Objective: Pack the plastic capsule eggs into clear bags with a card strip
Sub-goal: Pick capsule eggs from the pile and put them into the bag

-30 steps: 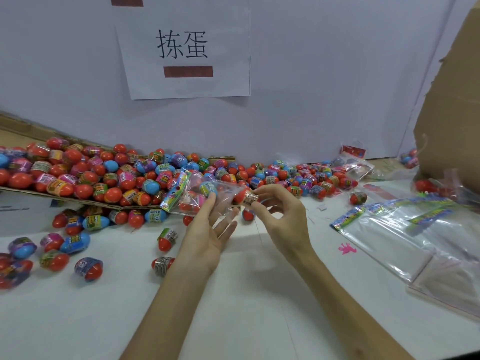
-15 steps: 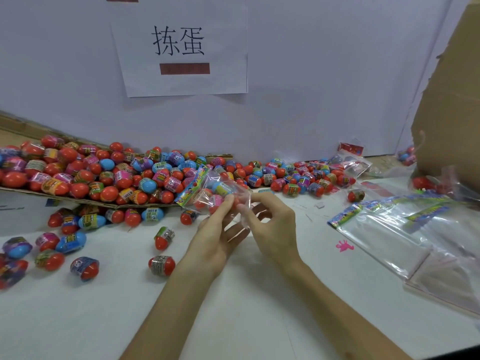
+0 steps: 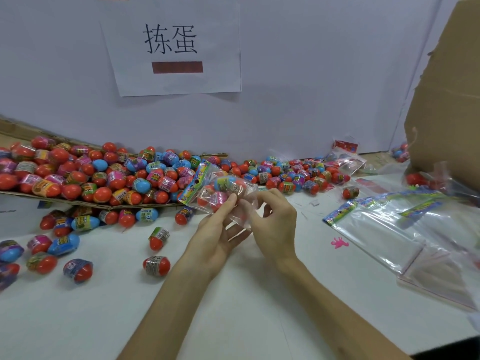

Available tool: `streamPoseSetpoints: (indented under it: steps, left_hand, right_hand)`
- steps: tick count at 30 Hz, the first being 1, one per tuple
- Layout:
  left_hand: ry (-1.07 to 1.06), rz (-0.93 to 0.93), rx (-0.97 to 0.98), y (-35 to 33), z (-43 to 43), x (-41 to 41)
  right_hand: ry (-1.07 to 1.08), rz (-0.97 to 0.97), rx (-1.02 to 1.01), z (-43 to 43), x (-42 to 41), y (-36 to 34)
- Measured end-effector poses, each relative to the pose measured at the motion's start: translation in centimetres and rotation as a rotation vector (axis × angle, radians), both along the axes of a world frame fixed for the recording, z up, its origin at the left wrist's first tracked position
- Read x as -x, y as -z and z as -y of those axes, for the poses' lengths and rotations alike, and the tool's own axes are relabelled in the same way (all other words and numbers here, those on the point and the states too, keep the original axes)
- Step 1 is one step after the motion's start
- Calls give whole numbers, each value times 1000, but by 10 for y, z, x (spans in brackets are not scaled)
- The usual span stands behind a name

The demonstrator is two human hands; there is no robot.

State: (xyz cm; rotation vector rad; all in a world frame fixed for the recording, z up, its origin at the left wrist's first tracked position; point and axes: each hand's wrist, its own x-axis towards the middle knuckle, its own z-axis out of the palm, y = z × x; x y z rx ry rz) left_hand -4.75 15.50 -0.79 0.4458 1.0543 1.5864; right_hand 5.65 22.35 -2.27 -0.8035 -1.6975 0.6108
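Above the white table (image 3: 233, 294) both hands hold a clear bag (image 3: 220, 193) with a colourful card strip at its left end. Several capsule eggs sit inside it, red, blue and pink. My left hand (image 3: 218, 235) supports the bag from below, thumb pressed against its side. My right hand (image 3: 275, 224) pinches the bag's open right end. A large heap of capsule eggs (image 3: 104, 178) lies on flat cardboard at the left, and loose capsule eggs (image 3: 155, 265) are scattered in front of it.
A stack of empty clear bags with card strips (image 3: 389, 229) lies at the right. A big cardboard box (image 3: 446, 100) stands at the far right. More eggs (image 3: 291, 175) line the back wall, under a paper sign (image 3: 171, 48). A small pink mark (image 3: 339, 242) is on the table.
My right hand has pushed a red egg into the bag and now pinches the bag's open end. Both hands and the bag have come closer together.
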Motion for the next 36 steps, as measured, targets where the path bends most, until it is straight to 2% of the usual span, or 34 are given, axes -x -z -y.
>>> streamPoseSetpoints:
  steps: [7, 14, 17, 21, 23, 27, 29, 32, 34, 36]
  left_hand:
    - [6, -92, -28, -2, 3, -1]
    - [39, -119, 11, -5, 4, -6]
    - [72, -141, 22, -6, 5, -5]
    - [136, -209, 24, -6, 7, -6]
    - [157, -275, 31, -8, 7, -8]
    - [276, -470, -29, -15, 10, -8]
    - [243, -594, -109, -17, 12, -10]
    - [-41, -836, -252, -14, 11, -12]
    - [-262, -1076, -316, -9, 11, -10]
    - [-384, -1280, -330, -7, 10, -9]
  right_hand:
    - [-50, -85, 52, 1, -3, -9]
    - [52, -138, 117, 0, -5, -10]
    - [-85, -143, 183, -3, -7, -14]
    - [-397, -104, 247, -15, -18, -22]
    - [-434, -113, 284, -17, -20, -23]
    - [-246, -175, 355, -20, -20, -22]
    - [-190, -279, 425, -23, -23, -23]
    - [-166, -412, 543, -28, -31, -28]
    - [-164, -424, 587, -32, -35, -30]
    - [-194, -380, 602, -34, -38, -30]
